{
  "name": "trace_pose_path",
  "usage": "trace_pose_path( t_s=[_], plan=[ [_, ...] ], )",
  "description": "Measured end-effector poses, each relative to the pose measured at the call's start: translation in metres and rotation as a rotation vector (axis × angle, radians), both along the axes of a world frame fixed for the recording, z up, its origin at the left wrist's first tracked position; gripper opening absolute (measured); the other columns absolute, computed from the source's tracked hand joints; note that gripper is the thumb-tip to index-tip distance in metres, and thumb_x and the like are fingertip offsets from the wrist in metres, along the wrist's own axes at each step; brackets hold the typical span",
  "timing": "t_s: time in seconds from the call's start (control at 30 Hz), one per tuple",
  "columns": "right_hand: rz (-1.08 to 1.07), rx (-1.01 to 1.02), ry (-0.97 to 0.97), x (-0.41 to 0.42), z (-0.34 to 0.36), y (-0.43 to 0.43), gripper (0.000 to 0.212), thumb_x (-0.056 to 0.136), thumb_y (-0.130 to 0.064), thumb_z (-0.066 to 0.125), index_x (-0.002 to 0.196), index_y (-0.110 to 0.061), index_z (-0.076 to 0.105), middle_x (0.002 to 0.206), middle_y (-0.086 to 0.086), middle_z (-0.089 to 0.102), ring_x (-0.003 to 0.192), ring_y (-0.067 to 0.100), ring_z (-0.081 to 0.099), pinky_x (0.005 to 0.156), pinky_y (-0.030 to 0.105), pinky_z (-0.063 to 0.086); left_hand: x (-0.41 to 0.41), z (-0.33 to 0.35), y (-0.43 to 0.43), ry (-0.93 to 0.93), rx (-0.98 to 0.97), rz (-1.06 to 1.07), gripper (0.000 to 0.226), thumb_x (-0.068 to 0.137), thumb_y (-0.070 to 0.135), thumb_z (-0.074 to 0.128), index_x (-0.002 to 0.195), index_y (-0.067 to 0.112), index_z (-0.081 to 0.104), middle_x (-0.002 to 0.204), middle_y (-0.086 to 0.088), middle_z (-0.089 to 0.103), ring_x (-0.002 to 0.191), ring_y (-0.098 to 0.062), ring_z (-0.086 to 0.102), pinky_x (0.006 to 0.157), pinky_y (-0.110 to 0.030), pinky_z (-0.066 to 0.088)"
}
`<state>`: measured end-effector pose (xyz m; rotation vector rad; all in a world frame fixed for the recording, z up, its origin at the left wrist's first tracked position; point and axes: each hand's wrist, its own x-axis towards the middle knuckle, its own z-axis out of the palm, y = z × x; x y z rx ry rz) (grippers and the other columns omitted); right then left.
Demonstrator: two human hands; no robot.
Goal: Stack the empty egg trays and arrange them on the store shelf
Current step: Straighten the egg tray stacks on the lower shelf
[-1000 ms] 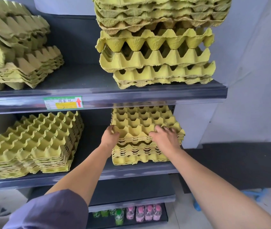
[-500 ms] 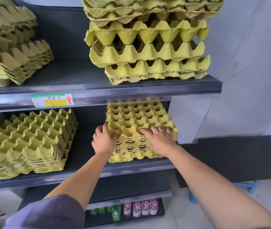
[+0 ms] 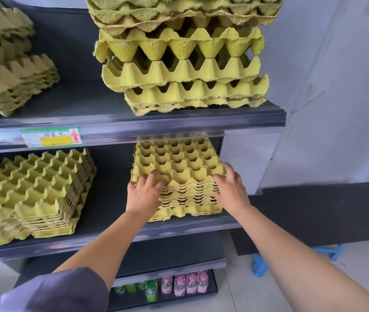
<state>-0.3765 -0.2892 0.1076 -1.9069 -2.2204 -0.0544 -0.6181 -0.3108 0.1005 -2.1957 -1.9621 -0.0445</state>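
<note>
several dark shelves (image 3: pixel 77 102), pale wall (image 3: pixel 336 86)

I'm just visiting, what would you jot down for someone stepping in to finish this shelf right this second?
Left hand rests on the front left corner of the right middle-shelf stack; right hand presses its front right corner. Neither lifts a tray.
Done: that stack and the left middle-shelf stack sit nested on the middle shelf.
Left: the upper right stack looks gappy and crooked; it probably needs pressing down and squaring.
</note>
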Motion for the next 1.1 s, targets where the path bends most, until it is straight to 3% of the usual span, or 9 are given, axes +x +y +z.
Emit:
trace_pose_path(
  t_s=[0.1,0.17,0.27,0.37,0.53,0.7,0.83,0.93,1.1],
  plan=[
    [-0.059,-0.065,0.116,0.002,-0.005,0.005,0.043,0.087,-0.025,0.067,0.125,-0.017,0.049,0.156,0.015,0.005,0.121,0.034,0.051,0.093,0.037,0.051,0.0,0.0,0.003,0.049,0.033,0.012,0.052,0.09,0.03,0.058,0.136,0.029,0.033,0.151,-0.003,0.015,0.131,-0.027,0.03,0.095,-0.042,0.039],
    [-0.042,-0.098,0.125,0.004,-0.004,0.01,0.037,0.09,-0.02,0.063,0.124,-0.016,0.049,0.154,0.016,0.016,0.103,0.03,0.063,0.086,0.036,0.054,0.001,0.001,0.004,0.065,0.028,0.006,0.05,0.091,0.03,0.056,0.136,0.028,0.033,0.153,-0.004,0.015,0.131,-0.028,0.03,0.093,-0.042,0.039],
    [-0.012,0.014,0.067,0.005,-0.001,0.014,0.029,0.092,-0.023,0.058,0.12,-0.015,0.055,0.144,0.012,0.037,0.094,0.029,0.065,0.079,0.038,0.055,-0.007,0.003,0.005,0.074,0.071,-0.004,0.046,0.089,0.028,0.06,0.132,0.024,0.042,0.152,-0.005,0.023,0.128,-0.03,0.037,0.087,-0.044,0.042],
    [-0.012,0.072,0.02,0.004,-0.005,0.011,0.029,0.091,-0.031,0.06,0.118,-0.021,0.059,0.141,0.009,0.04,0.1,0.028,0.063,0.075,0.037,0.056,-0.013,0.001,0.006,0.05,0.099,0.009,0.044,0.086,0.027,0.065,0.127,0.022,0.049,0.15,-0.006,0.03,0.126,-0.032,0.04,0.084,-0.047,0.044],
    [0.02,0.05,0.042,0.003,-0.016,0.007,0.028,0.091,-0.021,0.06,0.118,-0.015,0.057,0.141,0.014,0.035,0.11,0.034,0.055,0.076,0.041,0.054,-0.006,-0.015,0.006,0.037,0.011,0.086,0.051,0.089,0.023,0.061,0.131,0.027,0.031,0.154,-0.005,0.005,0.138,-0.032,0.015,0.092,-0.047,0.041],
    [0.073,0.002,0.096,0.009,-0.016,0.006,0.057,0.091,-0.041,0.056,0.141,-0.025,0.033,0.144,0.014,0.03,0.116,0.036,0.051,0.086,0.042,0.052,-0.011,-0.006,0.004,-0.067,0.012,0.004,0.058,0.086,0.04,0.058,0.137,0.028,0.033,0.152,-0.004,0.018,0.136,-0.031,0.024,0.102,-0.052,0.033],
    [-0.008,-0.002,0.297,0.007,-0.012,0.008,0.07,0.095,-0.05,0.044,0.15,-0.02,0.014,0.142,0.014,0.038,0.116,0.032,0.054,0.086,0.043,0.051,-0.017,-0.003,0.002,-0.463,0.18,0.05,0.052,0.087,0.036,0.059,0.135,0.021,0.044,0.138,-0.005,0.045,0.129,-0.032,0.037,0.104,-0.05,0.027],
    [-0.143,-0.063,0.447,-0.002,-0.012,0.012,0.067,0.098,-0.049,0.037,0.151,-0.016,0.013,0.146,0.017,0.032,0.121,0.034,0.051,0.091,0.042,0.048,-0.021,0.0,0.004,-0.754,0.215,0.253,0.051,0.091,0.035,0.055,0.137,0.017,0.042,0.14,-0.01,0.041,0.131,-0.033,0.033,0.103,-0.05,0.028],
    [-0.39,-0.297,1.001,-0.015,-0.012,0.014,0.066,0.094,-0.06,0.034,0.146,-0.02,0.028,0.143,0.012,0.043,0.127,0.035,0.045,0.101,0.049,0.043,-0.034,-0.003,0.005,-1.557,-0.15,0.57,0.07,0.091,0.047,0.052,0.148,0.021,0.021,0.151,-0.01,0.027,0.136,-0.032,0.03,0.11,-0.051,0.026]
  ],
)
